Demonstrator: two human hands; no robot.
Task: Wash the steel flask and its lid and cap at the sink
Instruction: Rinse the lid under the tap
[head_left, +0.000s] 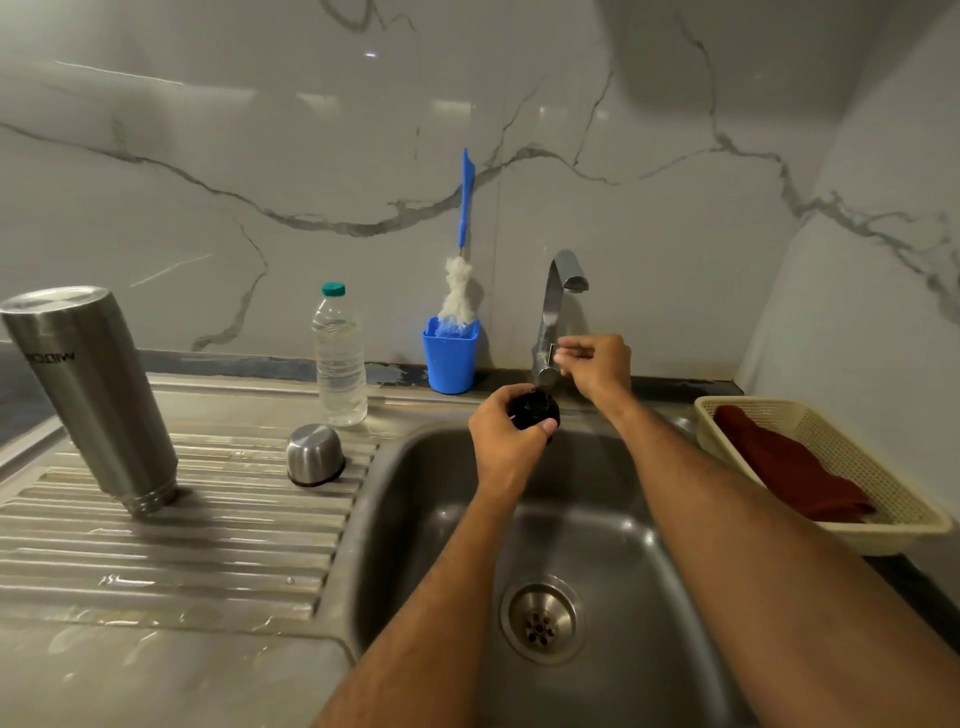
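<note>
L hand (506, 439) is gripping black lid (535, 409) just below tap (558, 312) spout, over sink (395, 467); R hand (592, 364) is pinching tap lever. Flask (91, 395) & cap (315, 454) are sitting well left of tap.

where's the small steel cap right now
In the head view, the small domed steel cap sits mouth-down on the ribbed steel drainboard, left of the sink basin, just in front of the clear plastic water bottle.

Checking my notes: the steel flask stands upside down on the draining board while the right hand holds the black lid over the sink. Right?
Wrong hand. In the head view the left hand holds the black lid; the right hand is at the tap lever. The steel flask is upside down.
</note>
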